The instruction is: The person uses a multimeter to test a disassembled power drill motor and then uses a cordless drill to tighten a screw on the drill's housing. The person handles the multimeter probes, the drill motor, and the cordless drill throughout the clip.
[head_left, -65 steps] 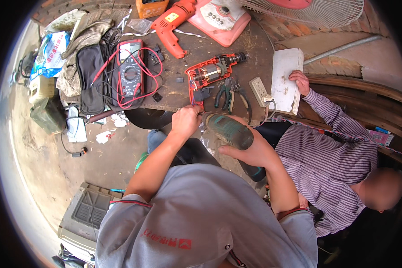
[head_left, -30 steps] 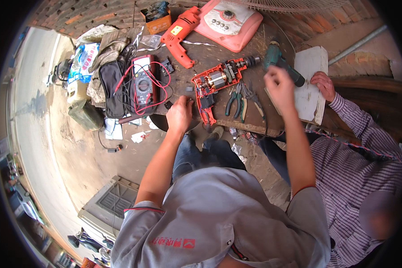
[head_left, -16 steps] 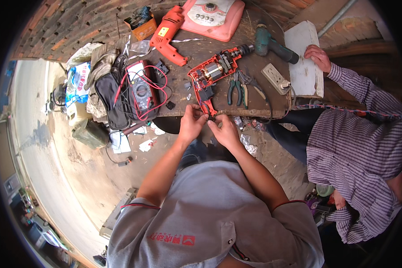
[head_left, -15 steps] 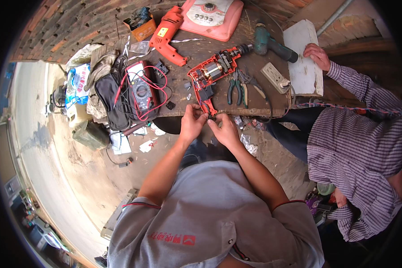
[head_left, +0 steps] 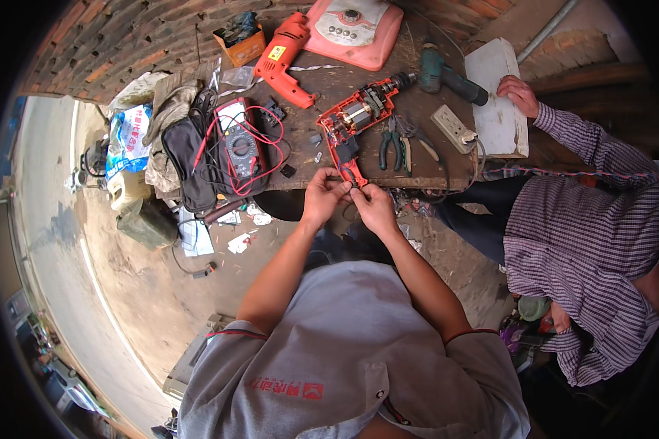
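red plastic marks the opened drill (head_left: 350, 132), which lies on the wooden bench (head_left: 417, 157) with its casing off and the motor windings showing. its handle end points toward the person, right at the bench's near edge. left hand (head_left: 322, 196) and right hand (head_left: 372, 203) meet at that handle end, fingertips pinched together on a small part of the drill there; what exactly sits between the fingers is too small to tell. just right of the opened drill lie pliers (head_left: 392, 140) with green grips, and further right a pale power strip (head_left: 452, 124). beyond the drill's chuck sits a dark green drill (head_left: 447, 75). left of the opened drill is a grey multimeter (head_left: 239, 145) tangled in red leads, resting on a black bag (head_left: 190, 172). an orange drill (head_left: 285, 58) lies up and left of the opened one. right of the power strip, another person in a striped shirt rests a hand (head_left: 518, 94) on a white board (head_left: 496, 102).
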Available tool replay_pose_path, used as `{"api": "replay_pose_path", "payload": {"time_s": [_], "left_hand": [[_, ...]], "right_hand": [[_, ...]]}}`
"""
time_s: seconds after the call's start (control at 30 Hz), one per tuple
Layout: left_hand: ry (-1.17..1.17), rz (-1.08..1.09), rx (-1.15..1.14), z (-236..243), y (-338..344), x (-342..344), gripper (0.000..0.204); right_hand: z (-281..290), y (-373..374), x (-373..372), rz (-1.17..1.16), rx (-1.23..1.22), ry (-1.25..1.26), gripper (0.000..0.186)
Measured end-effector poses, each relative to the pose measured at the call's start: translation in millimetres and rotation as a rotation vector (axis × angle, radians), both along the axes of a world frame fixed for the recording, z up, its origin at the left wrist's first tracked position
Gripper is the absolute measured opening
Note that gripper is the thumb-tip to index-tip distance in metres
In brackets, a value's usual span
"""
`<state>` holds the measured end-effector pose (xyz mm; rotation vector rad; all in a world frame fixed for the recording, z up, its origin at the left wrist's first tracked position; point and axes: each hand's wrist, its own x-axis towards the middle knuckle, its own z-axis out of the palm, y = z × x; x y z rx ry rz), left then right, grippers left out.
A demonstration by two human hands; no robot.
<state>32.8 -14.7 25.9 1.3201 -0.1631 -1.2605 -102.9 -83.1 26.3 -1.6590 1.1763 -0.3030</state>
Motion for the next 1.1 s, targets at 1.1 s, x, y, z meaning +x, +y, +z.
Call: {"api": "replay_pose_path", "payload": {"time_s": [1.1], "left_hand": [[0.022,0.1,0.074,67.5,-15.9,-0.2,0.024]], "right_hand": [[48.5,-4.1,-8.8,-0.107,0.502,-0.47,0.014]]}}
